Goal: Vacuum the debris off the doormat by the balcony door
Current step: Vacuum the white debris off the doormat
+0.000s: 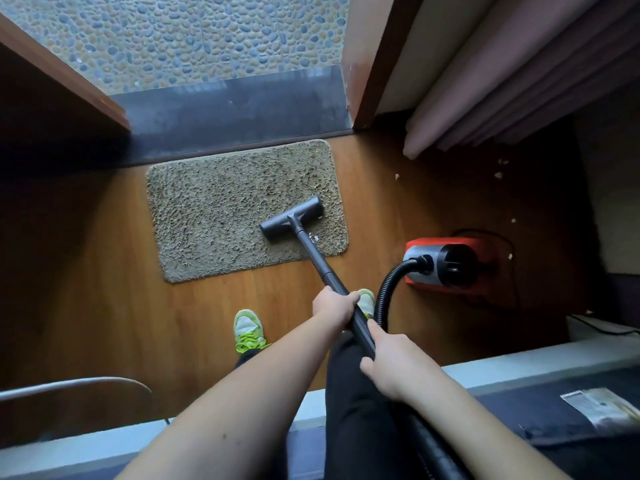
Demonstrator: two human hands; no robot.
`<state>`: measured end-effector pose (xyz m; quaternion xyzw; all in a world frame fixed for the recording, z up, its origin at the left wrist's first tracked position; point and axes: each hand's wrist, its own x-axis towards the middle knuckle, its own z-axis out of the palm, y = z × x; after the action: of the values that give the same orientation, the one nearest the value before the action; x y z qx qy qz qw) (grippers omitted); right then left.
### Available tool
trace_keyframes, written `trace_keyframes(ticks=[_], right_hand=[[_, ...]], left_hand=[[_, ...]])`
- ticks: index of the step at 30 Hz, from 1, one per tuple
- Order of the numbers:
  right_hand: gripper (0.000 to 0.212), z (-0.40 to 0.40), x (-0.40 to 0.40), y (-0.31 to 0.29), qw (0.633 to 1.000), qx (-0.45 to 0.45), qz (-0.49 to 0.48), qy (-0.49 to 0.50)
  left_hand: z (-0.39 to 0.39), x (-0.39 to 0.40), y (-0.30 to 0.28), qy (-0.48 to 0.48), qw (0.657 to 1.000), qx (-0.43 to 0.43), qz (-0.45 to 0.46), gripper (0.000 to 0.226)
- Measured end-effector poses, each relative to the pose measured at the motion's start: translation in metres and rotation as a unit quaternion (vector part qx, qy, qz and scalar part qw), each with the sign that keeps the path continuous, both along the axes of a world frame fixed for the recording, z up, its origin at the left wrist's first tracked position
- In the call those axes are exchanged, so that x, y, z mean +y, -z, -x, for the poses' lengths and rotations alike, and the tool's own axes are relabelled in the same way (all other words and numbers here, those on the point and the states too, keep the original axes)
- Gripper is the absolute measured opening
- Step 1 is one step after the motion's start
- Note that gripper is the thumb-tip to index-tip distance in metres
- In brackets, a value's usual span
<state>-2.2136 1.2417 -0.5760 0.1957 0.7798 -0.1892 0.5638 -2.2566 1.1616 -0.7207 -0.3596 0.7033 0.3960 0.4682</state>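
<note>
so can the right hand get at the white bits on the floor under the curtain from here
Probably not as things stand. The right hand grips the vacuum wand near the body, and the white bits lie well off by the curtain, beyond the red vacuum body.

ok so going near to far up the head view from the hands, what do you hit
right hand → left hand → vacuum tube → vacuum head on the doormat → dark door sill → pebbled balcony floor
</note>
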Motion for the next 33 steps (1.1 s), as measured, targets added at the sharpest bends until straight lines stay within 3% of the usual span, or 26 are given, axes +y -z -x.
trace_keyframes(ticks=[16,33], right_hand=[[0.069,-0.028,-0.087,-0.010,0.992,0.040,0.000,0.120],[0.069,-0.057,-0.085,-0.003,0.969,0.013,0.034,0.245]], left_hand=[[0.000,-0.071,-0.010,0.112,0.993,0.030,-0.021,0.032],[-0.020,-0.067,-0.003,0.237,0.971,0.018,0.007,0.038]])
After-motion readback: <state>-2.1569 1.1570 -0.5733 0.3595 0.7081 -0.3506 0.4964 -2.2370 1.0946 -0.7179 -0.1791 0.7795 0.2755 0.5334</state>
